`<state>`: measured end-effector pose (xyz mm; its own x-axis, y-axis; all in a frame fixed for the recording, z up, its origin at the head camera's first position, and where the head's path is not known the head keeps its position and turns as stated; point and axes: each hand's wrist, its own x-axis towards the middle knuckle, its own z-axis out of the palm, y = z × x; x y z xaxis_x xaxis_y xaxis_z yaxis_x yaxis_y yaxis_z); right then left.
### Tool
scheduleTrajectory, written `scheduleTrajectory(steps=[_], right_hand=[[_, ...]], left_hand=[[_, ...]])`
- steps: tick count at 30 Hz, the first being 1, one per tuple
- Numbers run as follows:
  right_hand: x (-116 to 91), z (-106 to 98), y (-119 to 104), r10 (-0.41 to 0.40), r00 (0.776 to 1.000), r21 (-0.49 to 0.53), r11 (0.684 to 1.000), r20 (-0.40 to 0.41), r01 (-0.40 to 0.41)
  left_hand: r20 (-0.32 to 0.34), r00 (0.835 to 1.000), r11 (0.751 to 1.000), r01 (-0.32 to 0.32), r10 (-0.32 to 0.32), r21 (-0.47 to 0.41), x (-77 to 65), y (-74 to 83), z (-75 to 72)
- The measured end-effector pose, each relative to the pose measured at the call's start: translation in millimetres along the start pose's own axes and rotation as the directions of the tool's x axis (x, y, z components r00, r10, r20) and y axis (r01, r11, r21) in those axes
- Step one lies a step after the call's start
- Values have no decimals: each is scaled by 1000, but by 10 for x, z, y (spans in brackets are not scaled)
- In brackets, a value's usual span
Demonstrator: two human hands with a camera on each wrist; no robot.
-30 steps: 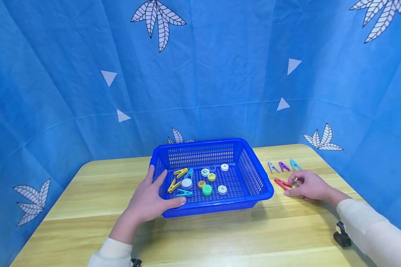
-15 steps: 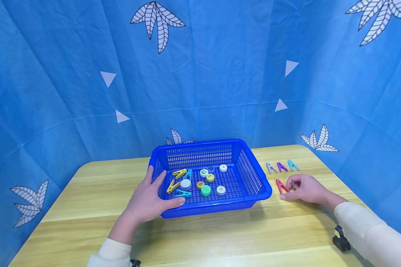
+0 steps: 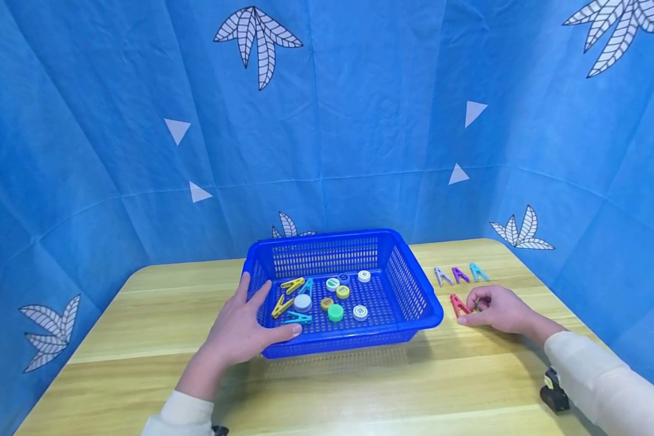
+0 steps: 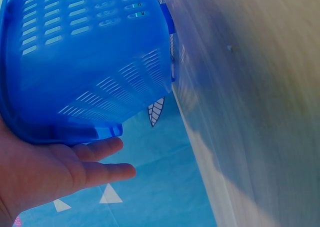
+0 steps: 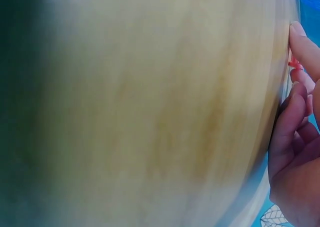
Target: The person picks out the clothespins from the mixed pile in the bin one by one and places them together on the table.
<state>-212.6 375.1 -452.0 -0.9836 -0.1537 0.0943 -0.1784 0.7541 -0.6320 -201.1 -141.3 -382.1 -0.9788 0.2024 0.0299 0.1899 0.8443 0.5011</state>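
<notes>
In the head view my left hand (image 3: 242, 327) rests at the left front corner of a blue plastic basket (image 3: 354, 332), fingers spread along the left side and thumb over the front rim. The left wrist view shows its straight fingers (image 4: 110, 172) outside the basket wall. To the right of the basket, my right hand (image 3: 498, 310) pinches the legs of a red clothespin (image 3: 459, 304) lying on the table. A small yellowish bit (image 3: 476, 306) shows under the curled fingers, mostly hidden. In the right wrist view a sliver of red clothespin (image 5: 295, 63) appears between thumb and finger.
Inside the basket are yellow clothespins (image 3: 282, 306), light-blue clothespins (image 3: 298, 318) and several bottle caps, including a green cap (image 3: 335, 313). Behind the right hand lie a grey clothespin (image 3: 442, 276), a purple clothespin (image 3: 460, 275) and a light-blue clothespin (image 3: 478, 272) in a row.
The right hand has turned the red clothespin so its closed end points farther back and its legs toward the front. The left hand has stayed on the basket.
</notes>
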Motion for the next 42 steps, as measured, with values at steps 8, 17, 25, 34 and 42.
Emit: scheduleTrajectory(steps=[8, 17, 25, 34, 42], right_hand=[[27, -20, 22, -14, 1000, 2, 1000, 2, 14], [63, -21, 38, 2, 1000, 14, 1000, 22, -2], [60, -53, 50, 36, 997, 90, 995, 62, -41], [73, -147, 98, 89, 988, 243, 963, 129, -119], [182, -340, -129, 82, 993, 300, 948, 90, -106]], left_hand=[[-2, 1000, 1000, 3, -3, -6, 8, -13, 11], [-7, 1000, 1000, 7, -7, -4, 21, -33, 25], [-10, 1000, 1000, -2, 2, -1, 9, -17, 14], [-8, 1000, 1000, 8, -9, -16, 30, -41, 45], [-17, 1000, 1000, 5, -5, -22, 27, -41, 32]])
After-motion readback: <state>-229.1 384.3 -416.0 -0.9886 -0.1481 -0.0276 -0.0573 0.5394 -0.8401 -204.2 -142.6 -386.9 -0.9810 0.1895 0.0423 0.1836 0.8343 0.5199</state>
